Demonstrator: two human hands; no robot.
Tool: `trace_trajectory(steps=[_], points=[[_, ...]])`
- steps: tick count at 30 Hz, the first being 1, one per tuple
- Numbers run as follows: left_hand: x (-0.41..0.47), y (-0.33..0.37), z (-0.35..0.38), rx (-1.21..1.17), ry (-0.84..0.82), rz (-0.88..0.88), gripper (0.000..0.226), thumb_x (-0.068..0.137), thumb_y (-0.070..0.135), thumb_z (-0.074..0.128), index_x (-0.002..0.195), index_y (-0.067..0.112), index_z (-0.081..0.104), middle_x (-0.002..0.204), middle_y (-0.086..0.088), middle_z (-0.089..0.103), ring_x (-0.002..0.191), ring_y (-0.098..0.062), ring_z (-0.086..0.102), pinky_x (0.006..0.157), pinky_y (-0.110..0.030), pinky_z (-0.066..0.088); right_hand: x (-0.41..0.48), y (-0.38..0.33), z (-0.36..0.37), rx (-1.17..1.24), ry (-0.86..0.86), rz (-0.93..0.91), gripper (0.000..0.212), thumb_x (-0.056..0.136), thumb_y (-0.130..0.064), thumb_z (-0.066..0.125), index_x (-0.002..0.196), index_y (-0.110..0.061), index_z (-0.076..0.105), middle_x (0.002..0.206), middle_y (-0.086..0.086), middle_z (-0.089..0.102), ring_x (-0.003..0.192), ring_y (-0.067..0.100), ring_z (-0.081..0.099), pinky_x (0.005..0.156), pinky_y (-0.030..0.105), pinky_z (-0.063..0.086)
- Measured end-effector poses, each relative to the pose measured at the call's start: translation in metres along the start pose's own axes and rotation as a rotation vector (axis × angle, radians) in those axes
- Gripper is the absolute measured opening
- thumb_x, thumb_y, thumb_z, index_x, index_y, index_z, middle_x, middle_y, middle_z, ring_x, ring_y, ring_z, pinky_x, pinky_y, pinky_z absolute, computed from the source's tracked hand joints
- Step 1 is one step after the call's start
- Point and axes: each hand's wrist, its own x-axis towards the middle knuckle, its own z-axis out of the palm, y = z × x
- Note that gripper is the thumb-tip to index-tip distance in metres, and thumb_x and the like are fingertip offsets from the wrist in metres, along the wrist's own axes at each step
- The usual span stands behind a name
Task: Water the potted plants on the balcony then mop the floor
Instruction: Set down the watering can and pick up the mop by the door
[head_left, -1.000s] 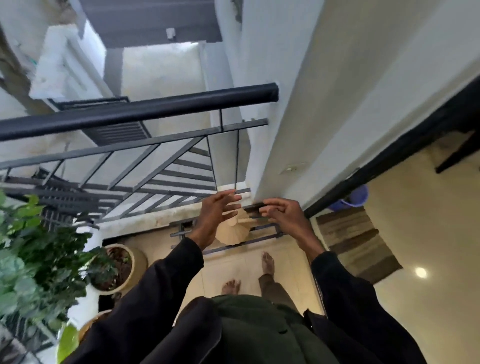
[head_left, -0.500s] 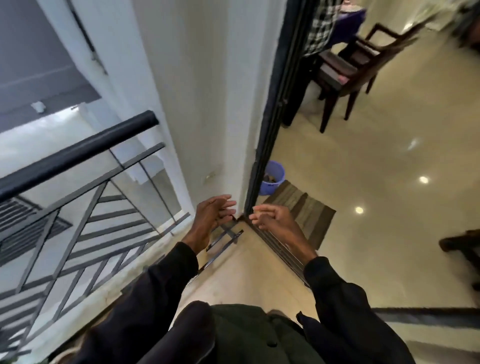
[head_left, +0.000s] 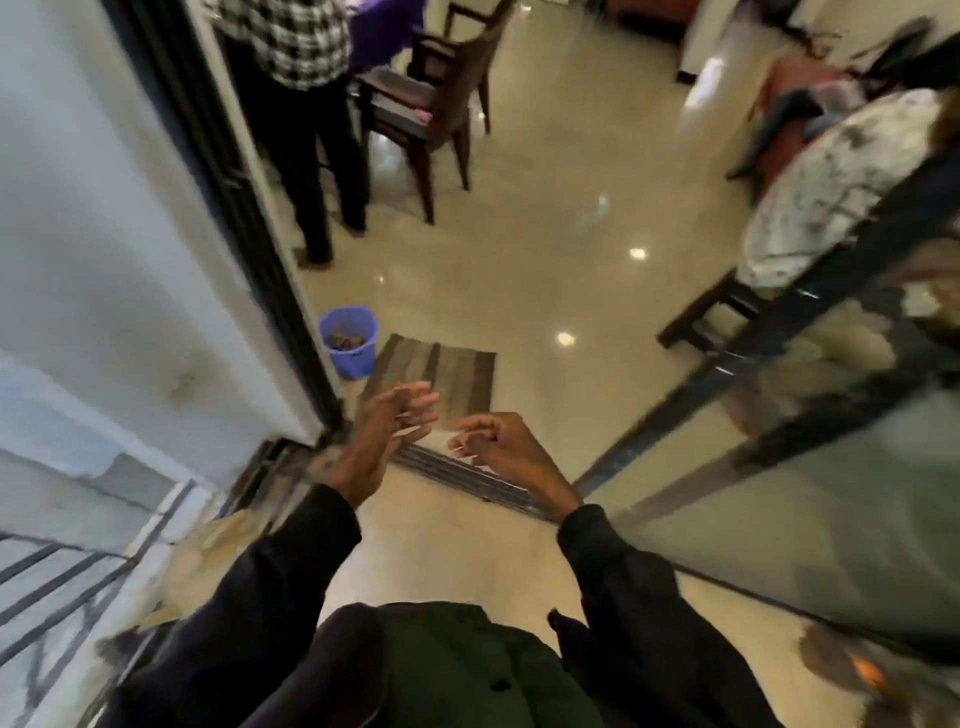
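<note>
- Glossy cream tiled floor (head_left: 545, 291) runs from the balcony threshold at the bottom into the room beyond, with ceiling lights mirrored in it.
- At the floor's lower left edge are the grey metal bars of the balcony railing (head_left: 47, 582), blurred.
- Above them rises a plain white wall (head_left: 104, 234), ending in a black metal door frame (head_left: 249, 249).
- Just inside the frame stands a person in a black-and-white checked shirt and dark trousers (head_left: 291, 47).
- A small round lilac plastic bin (head_left: 353, 358) sits on the floor against the foot of the frame, with scraps inside.
- The left hand (head_left: 376, 441), in a black sleeve, is raised over the threshold; its fingers (head_left: 415, 400) are spread and nearly straight, and it holds nothing.
- A brown-and-grey striped rectangular doormat (head_left: 447, 374) lies just beside the bin, partly behind both hands.
- Farther in stands a dark wooden chair with a cushioned seat (head_left: 441, 104).
- The right hand (head_left: 506, 449) is near the left but apart from it, fingers loosely bent, thumb near the forefinger; nothing shows in its grasp.
- Below the hands a dark ridged sliding-door track (head_left: 457, 475) crosses the floor.
- A dark-framed glass sliding door (head_left: 805, 519) fills the right.
- Past its top edge sits a person in a pale patterned shirt (head_left: 831, 192).
</note>
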Motion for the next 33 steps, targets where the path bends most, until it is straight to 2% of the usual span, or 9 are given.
trace_trajectory(steps=[4, 7, 11, 16, 20, 22, 27, 29, 33], points=[[0.003, -0.029, 0.092, 0.108, -0.189, -0.012, 0.031, 0.098, 0.035, 0.060, 0.121, 0.017, 0.071, 0.118, -0.005, 0.077, 0.108, -0.024, 0.075, 0.093, -0.038, 0.057, -0.051, 0.048, -0.069, 0.024, 0.139, 0.099, 0.028, 0.101, -0.007, 0.058, 0.126, -0.003, 0.070, 0.119, 0.017, 0.076, 0.111, 0.029, 0.073, 0.103, 0.043, 0.057], [0.005, -0.047, 0.154, 0.155, -0.305, -0.045, 0.036, 0.099, 0.035, 0.056, 0.127, 0.014, 0.068, 0.121, -0.006, 0.076, 0.111, -0.025, 0.074, 0.096, -0.039, 0.056, -0.094, 0.081, -0.108, 0.137, 0.263, 0.176, 0.029, 0.103, -0.007, 0.054, 0.127, -0.003, 0.069, 0.115, 0.016, 0.077, 0.107, 0.025, 0.075, 0.098, 0.033, 0.058], [0.006, -0.067, 0.228, 0.236, -0.465, -0.084, 0.029, 0.106, 0.026, 0.049, 0.124, 0.013, 0.068, 0.121, -0.008, 0.076, 0.112, -0.028, 0.073, 0.099, -0.042, 0.055, -0.146, 0.114, -0.148, 0.219, 0.462, 0.215, 0.028, 0.101, -0.007, 0.058, 0.125, -0.002, 0.071, 0.115, 0.015, 0.077, 0.102, 0.021, 0.074, 0.096, 0.033, 0.056], [-0.002, -0.088, 0.311, 0.349, -0.682, -0.096, 0.030, 0.104, 0.024, 0.053, 0.124, 0.009, 0.069, 0.119, -0.009, 0.077, 0.109, -0.030, 0.074, 0.099, -0.044, 0.055, -0.199, 0.142, -0.177, 0.352, 0.704, 0.268, 0.028, 0.101, 0.000, 0.056, 0.126, 0.006, 0.067, 0.116, 0.026, 0.074, 0.109, 0.036, 0.073, 0.097, 0.039, 0.057], [-0.014, -0.097, 0.369, 0.401, -0.844, -0.144, 0.029, 0.104, 0.024, 0.054, 0.126, 0.008, 0.066, 0.120, -0.009, 0.076, 0.112, -0.030, 0.073, 0.103, -0.044, 0.053, -0.233, 0.154, -0.189, 0.403, 0.871, 0.293, 0.029, 0.101, 0.001, 0.055, 0.127, 0.008, 0.066, 0.116, 0.028, 0.074, 0.098, 0.023, 0.071, 0.078, 0.016, 0.054], [-0.021, -0.097, 0.388, 0.419, -0.913, -0.159, 0.026, 0.105, 0.022, 0.051, 0.121, 0.011, 0.069, 0.120, -0.009, 0.076, 0.113, -0.030, 0.072, 0.104, -0.045, 0.052, -0.245, 0.156, -0.193, 0.417, 0.956, 0.299, 0.028, 0.100, 0.001, 0.056, 0.125, 0.007, 0.067, 0.116, 0.026, 0.074, 0.105, 0.030, 0.073, 0.085, 0.021, 0.053], [-0.030, -0.096, 0.419, 0.436, -1.021, -0.166, 0.030, 0.105, 0.021, 0.051, 0.127, 0.006, 0.067, 0.121, -0.012, 0.075, 0.111, -0.031, 0.073, 0.104, -0.046, 0.052, -0.270, 0.140, -0.207, 0.443, 1.115, 0.203, 0.025, 0.101, -0.002, 0.059, 0.124, 0.003, 0.069, 0.111, 0.021, 0.078, 0.095, 0.017, 0.075, 0.091, 0.028, 0.058], [-0.032, -0.096, 0.424, 0.442, -1.039, -0.185, 0.027, 0.105, 0.020, 0.052, 0.122, 0.008, 0.069, 0.118, -0.012, 0.076, 0.110, -0.032, 0.073, 0.104, -0.046, 0.052, -0.281, 0.126, -0.211, 0.447, 1.175, 0.128, 0.022, 0.101, -0.005, 0.063, 0.120, 0.000, 0.072, 0.106, 0.016, 0.080, 0.097, 0.020, 0.077, 0.093, 0.033, 0.060], [-0.034, -0.094, 0.426, 0.458, -1.063, -0.202, 0.023, 0.104, 0.020, 0.054, 0.118, 0.011, 0.070, 0.116, -0.011, 0.077, 0.110, -0.031, 0.073, 0.105, -0.045, 0.052, -0.306, 0.081, -0.218, 0.437, 1.257, -0.095, 0.014, 0.101, -0.007, 0.065, 0.107, -0.004, 0.077, 0.091, 0.008, 0.081, 0.085, 0.015, 0.077, 0.081, 0.024, 0.059]])
